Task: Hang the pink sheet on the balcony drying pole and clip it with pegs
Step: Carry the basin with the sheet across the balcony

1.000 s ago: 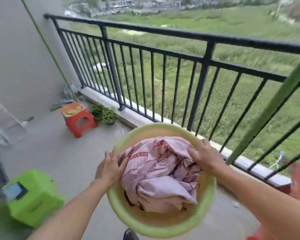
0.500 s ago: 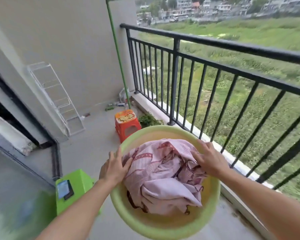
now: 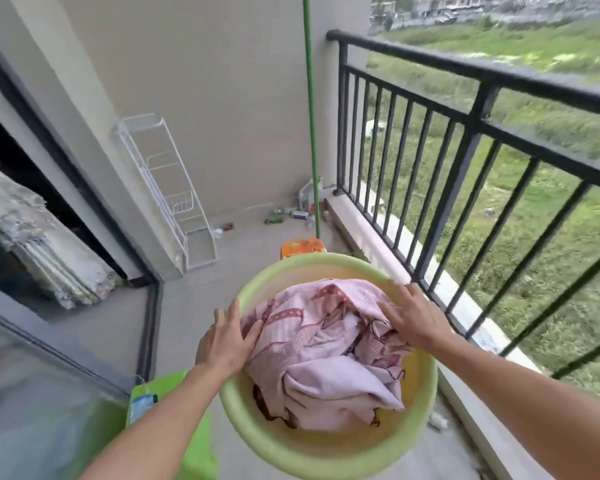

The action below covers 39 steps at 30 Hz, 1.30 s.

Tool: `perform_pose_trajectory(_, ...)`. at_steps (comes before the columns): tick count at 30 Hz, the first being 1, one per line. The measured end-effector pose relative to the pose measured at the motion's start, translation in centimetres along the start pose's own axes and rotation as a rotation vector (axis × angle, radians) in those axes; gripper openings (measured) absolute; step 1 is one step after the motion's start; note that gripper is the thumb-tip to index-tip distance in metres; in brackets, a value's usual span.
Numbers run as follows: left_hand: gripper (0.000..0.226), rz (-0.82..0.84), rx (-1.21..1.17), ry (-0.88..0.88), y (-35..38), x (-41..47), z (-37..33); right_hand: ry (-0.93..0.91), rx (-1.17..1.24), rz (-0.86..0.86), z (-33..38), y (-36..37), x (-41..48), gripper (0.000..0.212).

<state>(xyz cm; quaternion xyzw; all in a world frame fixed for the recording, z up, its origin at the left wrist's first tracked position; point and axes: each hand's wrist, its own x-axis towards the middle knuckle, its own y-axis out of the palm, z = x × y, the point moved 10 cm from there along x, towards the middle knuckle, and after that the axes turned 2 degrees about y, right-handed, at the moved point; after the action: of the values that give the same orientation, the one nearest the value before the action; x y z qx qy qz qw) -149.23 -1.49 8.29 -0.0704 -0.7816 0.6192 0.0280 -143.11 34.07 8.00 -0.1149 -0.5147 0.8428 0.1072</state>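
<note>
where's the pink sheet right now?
Head view, lower centre: the pink patterned sheet lies bunched inside the round yellow-green plastic basin, between the left hand and the right hand, with the black metal railing to its right.

Grey balcony floor (image 3: pixel 257 237), white wire rack (image 3: pixel 174 202) standing against the wall (image 3: pixel 222 98), orange stool (image 3: pixel 302 244) farther off, green stool (image 3: pixel 191 448) nearest, small clutter (image 3: pixel 291 213) in the corner.

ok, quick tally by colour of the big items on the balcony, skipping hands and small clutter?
Green: 3 (basin, green stool, pole)
Pink: 1 (sheet)
Orange: 1 (orange stool)
White: 1 (wire rack)
Black: 1 (railing)
Total: 7
</note>
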Motion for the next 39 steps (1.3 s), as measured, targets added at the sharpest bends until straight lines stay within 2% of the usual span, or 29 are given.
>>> perform_pose_trajectory(5,0.072,-0.019,-0.016,-0.109,-0.5,8.9,4.1,-0.089,-0.116,0.057,5.6,1.9,11.7,0.063)
perform_pose_trajectory(8,0.071,-0.018,-0.023,-0.152,-0.2,15.0,7.0,-0.102,-0.106,0.071,8.7,3.8,17.9,0.063)
perform_pose_trajectory(19,0.073,0.097,0.031,-0.008,-0.3,42.8,14.2,0.063,-0.105,0.058,16.8,11.3,38.9,0.063)
perform_pose_trajectory(27,0.075,0.2,0.117,0.177,1.8,59.5,11.2,0.281,-0.056,0.045,15.1,13.8,48.2,0.066)
perform_pose_trajectory(39,0.075,0.365,0.172,0.305,11.1,80.9,10.3,0.56,0.124,0.117,13.2,24.6,62.9,0.064)
